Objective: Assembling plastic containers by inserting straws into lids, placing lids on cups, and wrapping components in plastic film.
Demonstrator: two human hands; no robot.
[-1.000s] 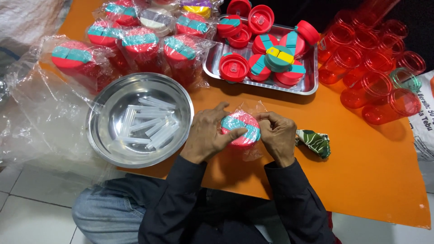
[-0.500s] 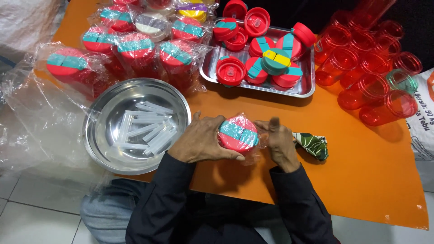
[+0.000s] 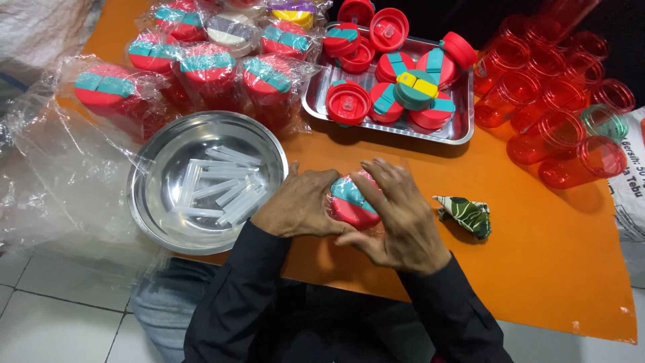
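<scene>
Fingers of the right hand (image 3: pixel 402 218) are spreading over the top of a red cup with a teal-banded lid (image 3: pixel 353 202), pressing down on it, while the left hand (image 3: pixel 299 207) is cupping its near side, thumb raised and fingers curled against the lid. Both hands are closing on the cup, which is sitting on the orange table (image 3: pixel 537 269) just in front of the person, between a round steel bowl (image 3: pixel 151 181) and a folded green patterned cloth (image 3: pixel 467 215). Clear plastic straws (image 3: pixel 222 191) are lying loose inside the bowl. Beyond the hands, a steel tray (image 3: pixel 460 128) is holding red lids with teal flaps (image 3: pixel 386 101). Cups already wrapped in clear plastic (image 3: pixel 205 70) are standing in a cluster at the far left, and empty red tumblers (image 3: pixel 571 161) are lying heaped at the far right. Dark sleeves are covering both forearms.
</scene>
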